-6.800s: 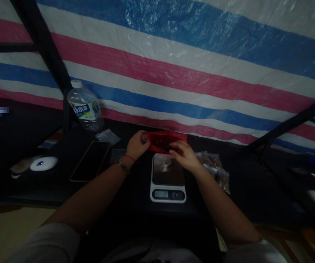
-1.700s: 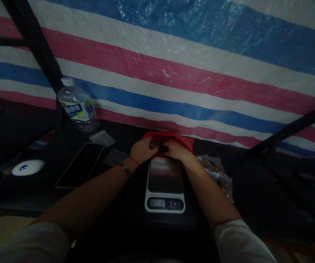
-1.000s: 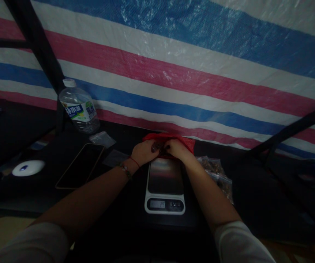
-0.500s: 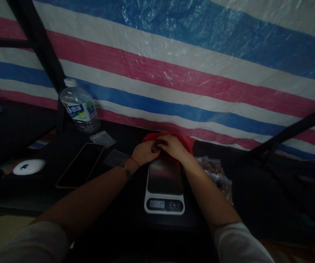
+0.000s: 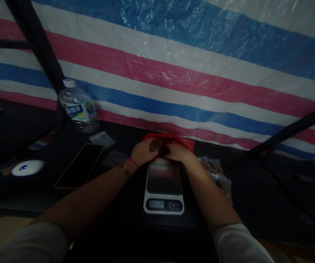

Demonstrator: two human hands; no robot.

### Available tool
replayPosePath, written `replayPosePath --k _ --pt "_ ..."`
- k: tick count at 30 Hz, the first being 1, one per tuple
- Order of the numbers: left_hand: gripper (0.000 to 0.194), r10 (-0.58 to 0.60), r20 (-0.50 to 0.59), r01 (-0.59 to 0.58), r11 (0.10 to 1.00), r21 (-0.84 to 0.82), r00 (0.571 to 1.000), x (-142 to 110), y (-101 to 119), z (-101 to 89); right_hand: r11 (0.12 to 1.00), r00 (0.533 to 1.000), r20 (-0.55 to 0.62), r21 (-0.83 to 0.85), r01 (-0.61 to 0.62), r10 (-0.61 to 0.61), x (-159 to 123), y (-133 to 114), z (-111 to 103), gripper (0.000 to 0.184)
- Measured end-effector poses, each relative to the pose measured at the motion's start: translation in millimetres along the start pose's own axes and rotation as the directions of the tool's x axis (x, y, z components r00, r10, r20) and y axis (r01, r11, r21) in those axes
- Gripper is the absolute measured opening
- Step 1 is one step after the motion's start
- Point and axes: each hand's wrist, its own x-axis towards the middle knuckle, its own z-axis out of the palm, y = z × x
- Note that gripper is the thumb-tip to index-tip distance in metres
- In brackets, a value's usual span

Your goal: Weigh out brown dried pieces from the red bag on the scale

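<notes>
My left hand [image 5: 143, 151] is closed around a small clear zip bag [image 5: 155, 145] with dark brown contents, held above the far end of a kitchen scale [image 5: 165, 179]. My right hand [image 5: 177, 151] is beside it, fingers curled down at the mouth of a red plastic bag [image 5: 187, 143]. Its fingertips are lost in shadow, so what they grip cannot be made out. The scale has a white body and a metal plate, with its display lit. To the right of my right forearm lie several filled zip bags [image 5: 214, 170], partly covered by the arm.
Left of the scale are a dark phone [image 5: 79, 166], a white oval device [image 5: 27, 167], a large clear bottle [image 5: 79, 107] and empty clear bags [image 5: 102, 139]. A striped plastic sheet [image 5: 157, 73] hangs behind the black table, with dark frame bars [image 5: 36, 47] at both sides.
My right hand has moved slightly right and down, away from the left hand, into the red bag's mouth. More of the small zip bag in my left hand shows now.
</notes>
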Motion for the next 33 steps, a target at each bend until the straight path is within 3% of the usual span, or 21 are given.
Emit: replayPosePath --k 3,14,18,23,28,31,33 --pt "0.034 -0.016 0.005 0.016 1.0 -0.001 1.0 0.1 0.9 -1.2 0.998 0.997 0.066 -0.056 -0.032 0.036 2.8 0.4 3.4 0.022" --pt "0.033 0.022 0.013 -0.022 0.999 -0.035 1.0 0.6 -0.2 -0.1 1.0 1.0 -0.004 -0.021 -0.003 0.003 14.0 7.7 8.4 0.024" --pt "0.034 0.008 0.039 -0.008 1.0 0.006 0.999 1.1 -2.6 1.8 0.993 0.981 -0.195 0.121 -0.003 0.027 13.9 11.1 1.9 0.026" --pt "0.029 0.044 0.144 -0.047 0.999 0.016 0.989 1.0 0.6 0.7 0.942 0.885 -0.462 0.268 0.203 -0.059 7.9 -2.6 -7.2 0.021" --pt "0.029 0.032 0.117 -0.035 0.999 0.019 0.993 0.4 4.0 -2.8 0.921 0.896 -0.42 0.272 0.278 -0.147 2.2 -15.9 -11.9 0.025" --pt "0.034 0.004 0.102 -0.003 1.0 -0.005 0.995 -0.2 5.0 -4.6 0.956 0.894 -0.438 0.209 0.208 -0.099 3.5 -9.4 -11.6 0.027" --pt "0.035 -0.029 0.103 0.029 1.0 0.005 0.994 -0.3 5.6 -5.2 0.979 0.918 -0.392 0.158 0.125 -0.054 6.3 -2.0 -7.2 0.026"
